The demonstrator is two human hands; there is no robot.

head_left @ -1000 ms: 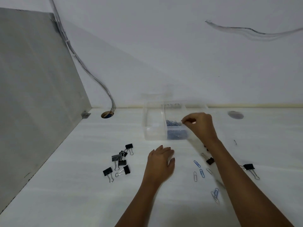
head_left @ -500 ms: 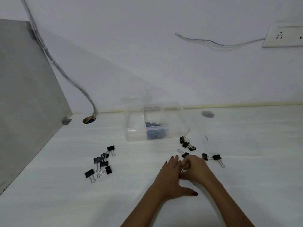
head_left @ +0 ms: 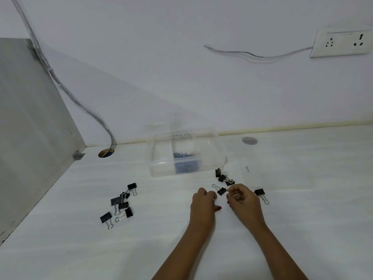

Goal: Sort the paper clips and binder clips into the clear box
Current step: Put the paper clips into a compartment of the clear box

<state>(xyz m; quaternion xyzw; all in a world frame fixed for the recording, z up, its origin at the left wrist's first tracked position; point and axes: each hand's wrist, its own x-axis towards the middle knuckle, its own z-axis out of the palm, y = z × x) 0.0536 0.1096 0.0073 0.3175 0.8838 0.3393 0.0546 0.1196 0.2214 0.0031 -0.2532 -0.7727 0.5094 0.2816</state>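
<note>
Left pile: a loose cluster of black binder clips [head_left: 121, 205] lies on the white tabletop [head_left: 302, 199] in the lower left of the frame, well apart from both hands and untouched.

Clear box [head_left: 159, 168]: sits at centre frame near the back wall, open on top, divided into compartments. Its left compartment looks empty; the middle one holds a heap of blue paper clips [head_left: 184, 155]. No loose paper clips show on the tabletop.

Left hand [head_left: 202, 205]: rests low on the tabletop just below centre, fingers curled under into a closed grip. Whether it holds anything, I cannot tell.

Nearest clip [head_left: 221, 191]: a black binder clip lies between the two hands, its wire handle pointing up-left.

Right hand [head_left: 242, 201]: just right of that clip, thumb and forefinger pinched close together at the clip's right edge, with the grip nearly closed. Whether the fingertips have caught it is unclear.

Right group: three more binder clips [head_left: 223, 176] lie just above the hands, and a single one [head_left: 260, 192] lies right of the right hand.

Step in hand: paper clips look done; binder clips are starting.

Next move: secure the pinch, lift, carry up-left to an empty compartment, keeping clear of the blue heap.
</note>
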